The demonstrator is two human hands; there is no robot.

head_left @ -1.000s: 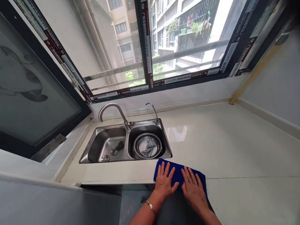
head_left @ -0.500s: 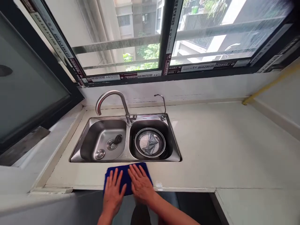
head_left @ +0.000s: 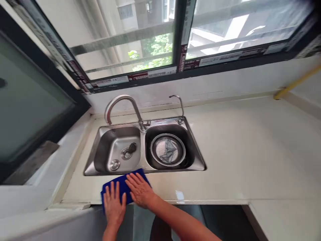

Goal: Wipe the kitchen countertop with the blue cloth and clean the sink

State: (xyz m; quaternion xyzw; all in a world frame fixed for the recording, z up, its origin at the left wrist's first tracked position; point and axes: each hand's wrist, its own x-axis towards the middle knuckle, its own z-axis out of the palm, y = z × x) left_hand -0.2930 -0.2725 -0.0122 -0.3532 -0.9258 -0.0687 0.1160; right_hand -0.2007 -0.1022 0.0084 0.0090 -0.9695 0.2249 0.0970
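A blue cloth (head_left: 114, 184) lies on the cream countertop (head_left: 238, 154) at its front edge, just in front of the left basin of the steel double sink (head_left: 100, 140). My left hand (head_left: 114, 206) lies flat on the cloth's near left part with fingers spread. My right hand (head_left: 139, 190) presses flat on the cloth's right part, fingers stretched toward the sink. Neither hand grips anything.
A tall curved tap (head_left: 122, 107) and a thin second tap (head_left: 178, 103) stand behind the sink. A round steel strainer basket (head_left: 168, 150) sits in the right basin. A window runs behind; a yellow pipe (head_left: 296, 83) is at far right.
Both hands have slid the blue cloth leftward along the counter's front edge, from right of the sink to in front of the left basin. The camera view has shifted too.
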